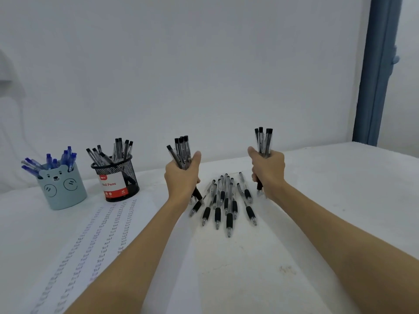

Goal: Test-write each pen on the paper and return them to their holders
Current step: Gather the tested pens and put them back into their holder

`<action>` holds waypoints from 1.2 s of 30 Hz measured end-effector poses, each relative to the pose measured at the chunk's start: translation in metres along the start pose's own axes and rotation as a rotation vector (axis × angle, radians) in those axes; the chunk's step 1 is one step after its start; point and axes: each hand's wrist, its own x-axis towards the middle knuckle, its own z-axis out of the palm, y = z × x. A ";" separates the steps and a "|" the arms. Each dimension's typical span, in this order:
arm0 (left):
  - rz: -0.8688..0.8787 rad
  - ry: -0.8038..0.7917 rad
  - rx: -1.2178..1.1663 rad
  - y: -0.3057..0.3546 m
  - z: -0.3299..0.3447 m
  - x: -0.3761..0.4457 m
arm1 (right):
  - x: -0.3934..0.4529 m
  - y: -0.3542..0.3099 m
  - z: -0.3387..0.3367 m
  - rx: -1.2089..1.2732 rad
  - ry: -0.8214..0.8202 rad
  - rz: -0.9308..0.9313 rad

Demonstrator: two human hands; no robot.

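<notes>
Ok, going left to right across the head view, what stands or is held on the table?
Bear cup of blue pens → mesh cup of black pens → left hand gripping a bundle of pens → loose pens on the table → right hand gripping another bundle.

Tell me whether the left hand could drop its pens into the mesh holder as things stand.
Probably yes. The left hand grips its black pens upright, just right of the mesh holder, with bare table between them. The holder already holds pens, though room seems left.
</notes>
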 end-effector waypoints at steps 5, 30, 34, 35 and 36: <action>-0.009 0.129 -0.122 0.020 -0.005 0.006 | -0.005 -0.028 0.014 0.149 -0.019 -0.019; 0.170 0.452 -0.076 0.033 -0.168 0.131 | -0.042 -0.079 0.281 0.163 -0.453 -0.154; 0.106 0.420 -0.085 0.012 -0.155 0.133 | -0.043 -0.063 0.293 0.149 -0.456 -0.140; 0.086 0.410 -0.089 0.008 -0.154 0.133 | -0.043 -0.061 0.295 0.156 -0.451 -0.138; 0.059 0.396 -0.093 0.004 -0.152 0.133 | -0.044 -0.059 0.297 0.167 -0.441 -0.138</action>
